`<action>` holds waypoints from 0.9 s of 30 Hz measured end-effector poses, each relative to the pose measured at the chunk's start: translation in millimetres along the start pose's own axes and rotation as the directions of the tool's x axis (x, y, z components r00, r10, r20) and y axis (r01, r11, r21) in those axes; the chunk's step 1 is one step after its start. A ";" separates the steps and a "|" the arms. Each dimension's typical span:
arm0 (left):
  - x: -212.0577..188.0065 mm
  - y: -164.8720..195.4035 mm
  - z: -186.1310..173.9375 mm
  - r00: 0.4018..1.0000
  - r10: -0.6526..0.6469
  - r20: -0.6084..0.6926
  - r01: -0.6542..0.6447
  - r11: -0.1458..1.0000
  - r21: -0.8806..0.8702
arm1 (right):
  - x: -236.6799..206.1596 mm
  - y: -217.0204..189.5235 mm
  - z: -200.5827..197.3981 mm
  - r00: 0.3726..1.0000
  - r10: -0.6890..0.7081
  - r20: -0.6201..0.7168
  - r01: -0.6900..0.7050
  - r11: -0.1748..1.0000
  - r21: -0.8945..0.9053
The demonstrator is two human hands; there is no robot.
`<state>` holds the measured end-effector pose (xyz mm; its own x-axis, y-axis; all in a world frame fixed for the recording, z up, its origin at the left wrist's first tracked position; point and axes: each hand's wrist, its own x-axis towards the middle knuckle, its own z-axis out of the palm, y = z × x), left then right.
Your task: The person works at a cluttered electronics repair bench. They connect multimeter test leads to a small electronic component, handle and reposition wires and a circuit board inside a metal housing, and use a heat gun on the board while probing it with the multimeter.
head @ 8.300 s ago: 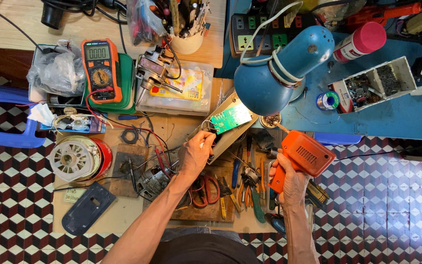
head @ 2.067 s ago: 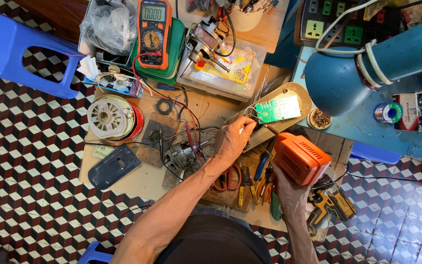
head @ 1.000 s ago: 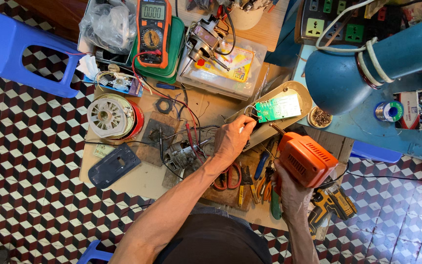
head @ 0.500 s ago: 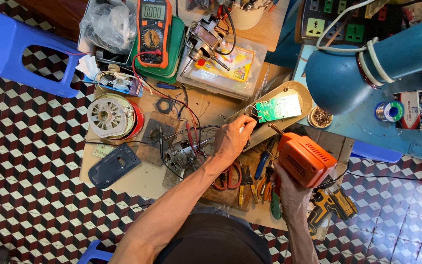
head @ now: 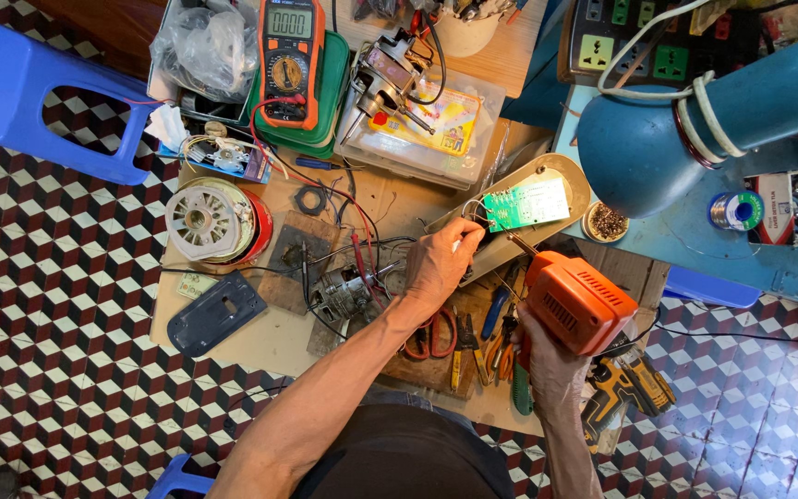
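My right hand [head: 554,362] grips the boxy orange plastic soldering gun [head: 576,300], tip at eleven o'clock touching the flat green circuit board [head: 528,203], my left hand [head: 438,263] pinching thin solder wire there, both unmoved since half a second ago.

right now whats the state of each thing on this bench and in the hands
orange pistol-shaped soldering gun: gripped in right hand, tip at the board
small green circuit board: lying flat in a beige shell
left hand: fingertips pinched by the board's edge
orange digital multimeter: display lit, red lead attached
blue metal desk lamp: shade over the bench
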<state>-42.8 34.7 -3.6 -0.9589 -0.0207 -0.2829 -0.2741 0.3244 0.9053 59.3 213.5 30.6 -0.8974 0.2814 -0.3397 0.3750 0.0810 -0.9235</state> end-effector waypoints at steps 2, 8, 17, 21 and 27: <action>0.0 0.3 -0.1 1.000 -0.001 -0.002 0.001 1.000 0.002 | 0.0 0.7 -0.1 1.000 -0.008 -0.004 0.008 1.000 -0.007; 0.6 0.6 -0.3 1.000 -0.011 0.000 0.011 1.000 0.003 | 0.0 3.3 -0.3 0.999 -0.039 -0.007 0.039 0.999 -0.006; 1.8 -0.4 0.1 1.000 -0.016 -0.009 0.016 1.000 0.014 | -2.0 0.1 1.6 0.999 -0.035 -0.016 0.035 0.999 0.028; 2.3 -1.3 0.5 1.000 -0.007 -0.016 0.007 1.000 0.018 | -3.8 -4.9 2.7 1.000 -0.010 -0.019 0.011 1.000 0.025; 2.6 -2.4 1.7 1.000 -0.014 -0.008 0.014 1.000 0.012 | -2.8 -5.8 3.0 0.999 -0.008 -0.031 0.007 1.000 -0.031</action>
<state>-44.5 35.6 -7.0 -0.9556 -0.0323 -0.2928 -0.2864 0.3354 0.8975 59.0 209.3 36.3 -0.8927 0.3105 -0.3266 0.3756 0.1123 -0.9200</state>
